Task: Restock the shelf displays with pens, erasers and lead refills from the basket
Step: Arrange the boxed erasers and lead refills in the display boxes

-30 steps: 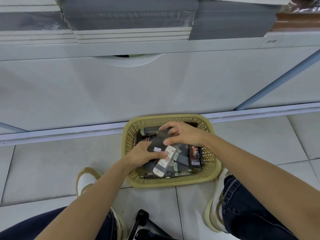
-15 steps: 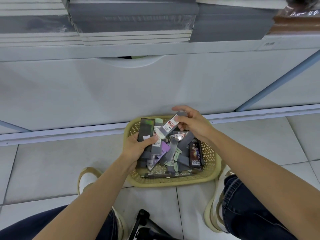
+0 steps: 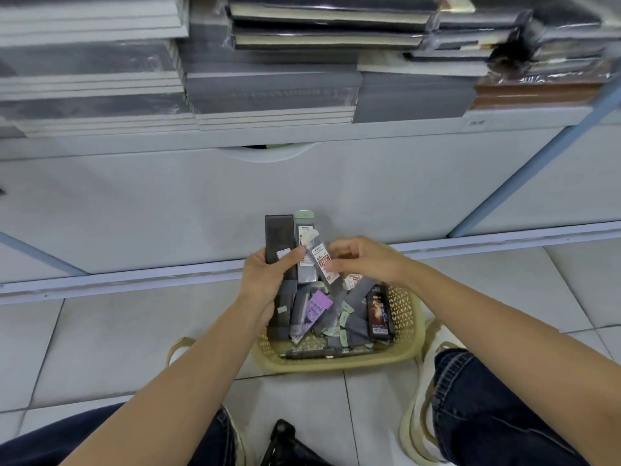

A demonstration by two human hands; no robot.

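Observation:
A yellow plastic basket (image 3: 403, 334) sits on the floor tiles, filled with several grey, purple and black packs of stationery. My left hand (image 3: 265, 284) holds a bundle of packs upright above the basket: a dark flat pack (image 3: 279, 235) and a grey-green one (image 3: 304, 227). My right hand (image 3: 366, 260) pinches a slim pack with a red and white label (image 3: 322, 264) against that bundle. A black pack with a flame picture (image 3: 379, 312) lies at the basket's right side.
A white cabinet front (image 3: 302, 196) stands just behind the basket. Stacks of wrapped notebooks (image 3: 268, 92) fill the shelf above it. A blue slanted post (image 3: 524, 166) is at the right. My knees and shoes flank the basket.
Both hands rose out of the basket. The left hand gathered packs upright, and the right hand carried the labelled pack over to the bundle. The view tilted up toward the shelf.

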